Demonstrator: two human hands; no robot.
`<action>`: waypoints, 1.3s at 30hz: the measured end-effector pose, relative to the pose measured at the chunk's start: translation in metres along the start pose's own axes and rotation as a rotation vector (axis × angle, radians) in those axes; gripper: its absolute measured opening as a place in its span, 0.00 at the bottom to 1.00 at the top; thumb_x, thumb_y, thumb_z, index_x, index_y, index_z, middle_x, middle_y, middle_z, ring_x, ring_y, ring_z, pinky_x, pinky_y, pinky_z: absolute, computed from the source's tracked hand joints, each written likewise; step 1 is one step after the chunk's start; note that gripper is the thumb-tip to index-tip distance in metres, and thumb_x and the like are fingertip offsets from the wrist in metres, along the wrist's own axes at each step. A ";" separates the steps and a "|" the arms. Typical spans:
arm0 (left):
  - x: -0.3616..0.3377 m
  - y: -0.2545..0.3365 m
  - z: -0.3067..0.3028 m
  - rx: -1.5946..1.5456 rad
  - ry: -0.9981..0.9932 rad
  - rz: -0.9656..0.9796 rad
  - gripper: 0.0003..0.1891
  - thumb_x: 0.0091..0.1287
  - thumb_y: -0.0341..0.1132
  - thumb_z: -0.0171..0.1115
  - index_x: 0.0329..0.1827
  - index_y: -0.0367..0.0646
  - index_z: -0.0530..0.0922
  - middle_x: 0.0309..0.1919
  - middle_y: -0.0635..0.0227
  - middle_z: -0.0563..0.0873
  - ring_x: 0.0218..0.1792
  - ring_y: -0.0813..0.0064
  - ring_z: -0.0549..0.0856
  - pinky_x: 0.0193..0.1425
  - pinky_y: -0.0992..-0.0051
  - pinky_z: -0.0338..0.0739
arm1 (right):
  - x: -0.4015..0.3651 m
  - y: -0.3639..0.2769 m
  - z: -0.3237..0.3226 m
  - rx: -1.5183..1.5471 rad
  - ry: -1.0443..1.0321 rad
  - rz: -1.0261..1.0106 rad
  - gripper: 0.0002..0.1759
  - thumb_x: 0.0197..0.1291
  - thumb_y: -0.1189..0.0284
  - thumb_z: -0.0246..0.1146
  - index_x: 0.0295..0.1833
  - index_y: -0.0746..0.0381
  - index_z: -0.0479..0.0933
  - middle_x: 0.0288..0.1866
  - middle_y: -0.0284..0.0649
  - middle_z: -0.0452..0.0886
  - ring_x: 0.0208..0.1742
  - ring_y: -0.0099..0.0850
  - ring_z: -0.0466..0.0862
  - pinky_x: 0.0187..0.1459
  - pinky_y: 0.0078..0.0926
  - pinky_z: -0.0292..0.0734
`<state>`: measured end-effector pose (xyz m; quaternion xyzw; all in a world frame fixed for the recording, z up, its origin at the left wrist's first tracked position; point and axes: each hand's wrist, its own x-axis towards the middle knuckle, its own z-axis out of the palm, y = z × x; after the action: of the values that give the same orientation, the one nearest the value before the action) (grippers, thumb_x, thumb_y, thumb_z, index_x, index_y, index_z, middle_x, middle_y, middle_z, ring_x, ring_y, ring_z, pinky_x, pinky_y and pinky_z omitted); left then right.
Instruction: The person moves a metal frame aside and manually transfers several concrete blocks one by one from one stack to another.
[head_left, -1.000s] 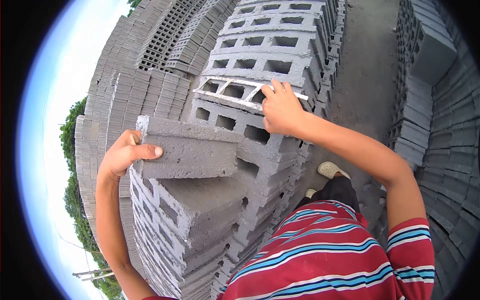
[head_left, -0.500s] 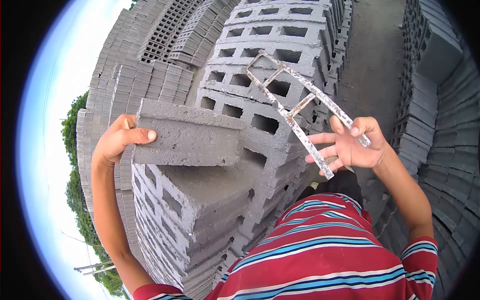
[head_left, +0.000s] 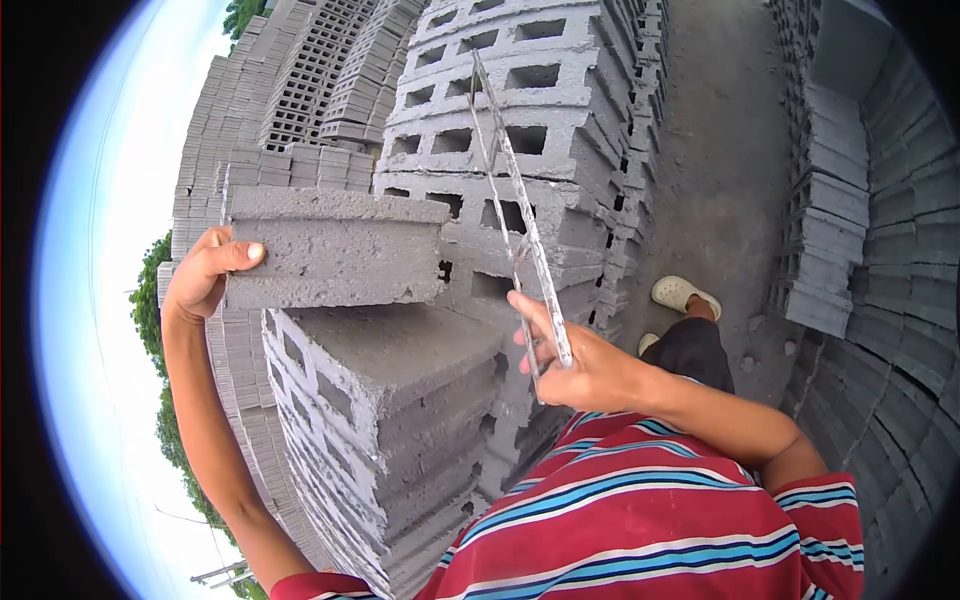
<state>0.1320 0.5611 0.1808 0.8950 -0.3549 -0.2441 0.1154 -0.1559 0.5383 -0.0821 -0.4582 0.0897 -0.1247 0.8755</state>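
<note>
My left hand (head_left: 205,272) grips the left end of a grey concrete block (head_left: 340,250), its thumb pressed on the near face and the other fingers mostly hidden behind. Tilted slightly, the block sits over the top of a stack of similar blocks (head_left: 430,425), with a shadowed strip beneath its lower edge. In my right hand (head_left: 595,368) is a narrow metal frame with crossbars (head_left: 537,247), whitish and rust-stained, held by its near end. Seen nearly edge-on, the frame points away from me and overlaps the hollow-block stack behind it.
A tall stack of hollow blocks (head_left: 560,110) rises ahead. More block stacks (head_left: 300,90) stand at the far left, and another row (head_left: 825,210) lines the right. Between them runs a dirt path (head_left: 715,150), where my clog (head_left: 685,292) shows.
My right hand has moved left and toward my body, turning the metal frame nearly edge-on. In view, the block and my left hand sit farther left. A clogged foot now shows on the path.
</note>
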 end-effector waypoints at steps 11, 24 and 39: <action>0.010 -0.005 -0.008 0.037 -0.128 0.035 0.17 0.46 0.46 0.68 0.26 0.39 0.81 0.26 0.67 0.82 0.33 0.77 0.77 0.46 0.80 0.65 | -0.022 -0.013 0.010 -0.399 -0.101 -0.070 0.16 0.38 0.75 0.57 0.39 0.62 0.67 0.38 0.46 0.65 0.35 0.36 0.69 0.38 0.31 0.66; -0.001 0.016 0.024 0.087 -0.126 -0.010 0.15 0.46 0.42 0.70 0.26 0.37 0.82 0.25 0.70 0.81 0.29 0.81 0.73 0.35 0.81 0.62 | 0.077 -0.044 -0.052 -1.664 0.648 -0.059 0.27 0.35 0.60 0.64 0.41 0.66 0.72 0.38 0.50 0.71 0.44 0.42 0.69 0.45 0.34 0.60; 0.018 0.045 0.073 0.242 -0.083 -0.170 0.24 0.42 0.46 0.72 0.29 0.31 0.79 0.22 0.64 0.79 0.25 0.76 0.77 0.29 0.76 0.69 | 0.121 -0.097 -0.029 -1.127 0.183 -0.900 0.59 0.31 0.48 0.72 0.65 0.67 0.53 0.61 0.63 0.56 0.60 0.54 0.62 0.56 0.45 0.59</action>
<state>0.0800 0.5139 0.1291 0.9184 -0.3092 -0.2452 -0.0289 -0.0613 0.4263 -0.0239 -0.8198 0.0159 -0.4456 0.3593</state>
